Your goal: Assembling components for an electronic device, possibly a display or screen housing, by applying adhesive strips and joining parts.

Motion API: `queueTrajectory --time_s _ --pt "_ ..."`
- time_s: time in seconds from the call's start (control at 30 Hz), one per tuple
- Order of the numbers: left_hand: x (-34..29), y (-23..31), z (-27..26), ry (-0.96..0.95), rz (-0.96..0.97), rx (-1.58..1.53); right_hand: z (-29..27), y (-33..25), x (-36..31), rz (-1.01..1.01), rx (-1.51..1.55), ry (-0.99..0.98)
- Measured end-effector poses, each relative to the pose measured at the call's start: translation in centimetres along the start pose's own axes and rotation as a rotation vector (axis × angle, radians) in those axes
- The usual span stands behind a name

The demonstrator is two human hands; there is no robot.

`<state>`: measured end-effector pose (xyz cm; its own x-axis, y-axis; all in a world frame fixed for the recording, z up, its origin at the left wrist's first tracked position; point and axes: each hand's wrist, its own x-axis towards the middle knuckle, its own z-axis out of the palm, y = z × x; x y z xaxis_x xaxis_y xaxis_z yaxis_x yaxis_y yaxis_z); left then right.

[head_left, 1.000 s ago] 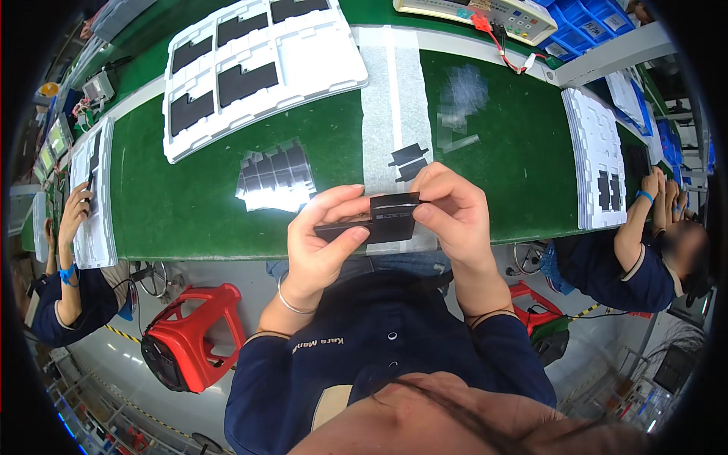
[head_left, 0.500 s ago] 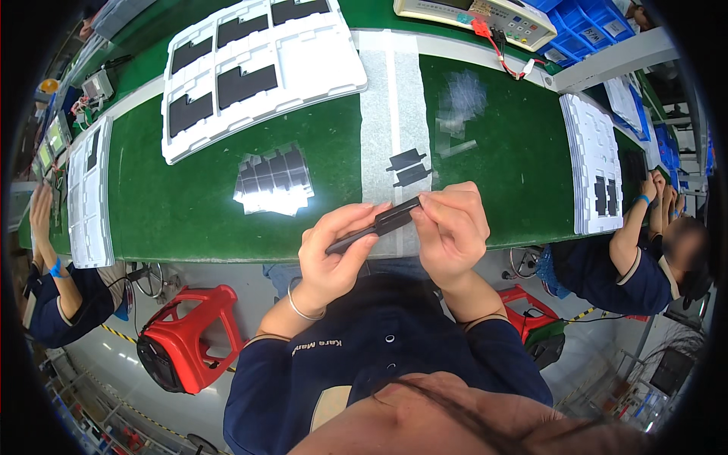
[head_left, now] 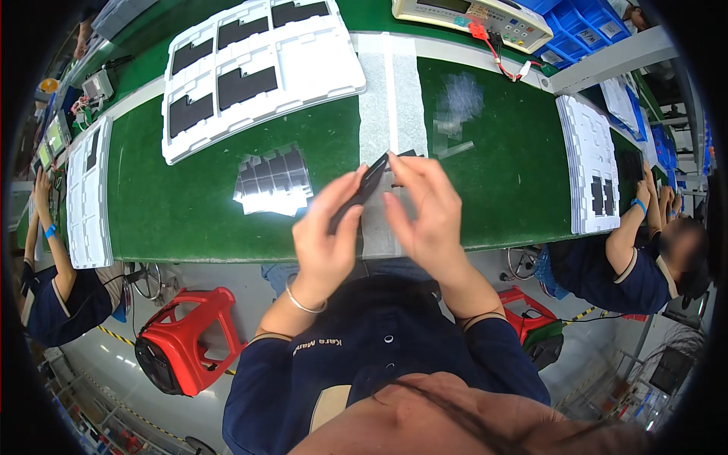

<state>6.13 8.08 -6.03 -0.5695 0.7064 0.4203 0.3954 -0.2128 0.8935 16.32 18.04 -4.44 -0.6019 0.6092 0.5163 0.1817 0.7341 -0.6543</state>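
Note:
Between the thumb and fingers of my left hand (head_left: 324, 236) is a flat black rectangular piece (head_left: 367, 186), tilted with its far end up to the right. The fingertips of my right hand (head_left: 431, 214) touch that far end, while the thumb stands apart from them. Just beyond the right fingers, small flat black parts (head_left: 410, 153) lie on a pale strip (head_left: 391, 91) across the green table, mostly covered by the hand. Left of my hands lies a spread of glossy film pieces (head_left: 273, 182).
A white tray (head_left: 318, 68) with black parts sits at the far left. More white trays stand at the left (head_left: 87, 205) and right (head_left: 588, 159). Clear film scraps (head_left: 459, 98) lie right of the strip, below a meter (head_left: 478, 21). Co-workers sit on both sides.
Both hands have moved slightly away from me, and the black piece has turned steeper. My right thumb has come off the piece. The small black parts are now largely covered.

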Motion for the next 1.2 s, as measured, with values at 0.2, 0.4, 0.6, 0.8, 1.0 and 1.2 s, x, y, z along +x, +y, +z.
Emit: queueTrajectory --time_s 0.2,0.4,0.6,0.8,1.0,1.2 --pt "0.0 -0.3 -2.0 -0.142 -0.268 -0.565 -1.6 2.1 0.4 0.297 0.83 -0.153" --pt "0.5 -0.4 -0.5 0.094 -0.217 -0.764 -0.9 0.4 0.1 0.422 0.995 -0.139" --pt "-1.1 -1.4 -0.7 -0.014 -0.383 -0.945 0.1 0.7 0.2 0.278 1.082 -0.015" --pt "-1.3 -1.5 -0.9 0.002 -0.362 -0.85 -0.5 0.4 0.3 0.213 0.866 -0.11" --pt "-1.6 -1.6 -0.8 0.022 -0.394 -0.846 -0.9 0.2 0.2 0.006 0.477 -0.002" --pt "-1.6 -1.6 -1.1 -0.022 -0.397 -0.894 -1.5 0.4 1.0 -0.012 0.531 -0.179"
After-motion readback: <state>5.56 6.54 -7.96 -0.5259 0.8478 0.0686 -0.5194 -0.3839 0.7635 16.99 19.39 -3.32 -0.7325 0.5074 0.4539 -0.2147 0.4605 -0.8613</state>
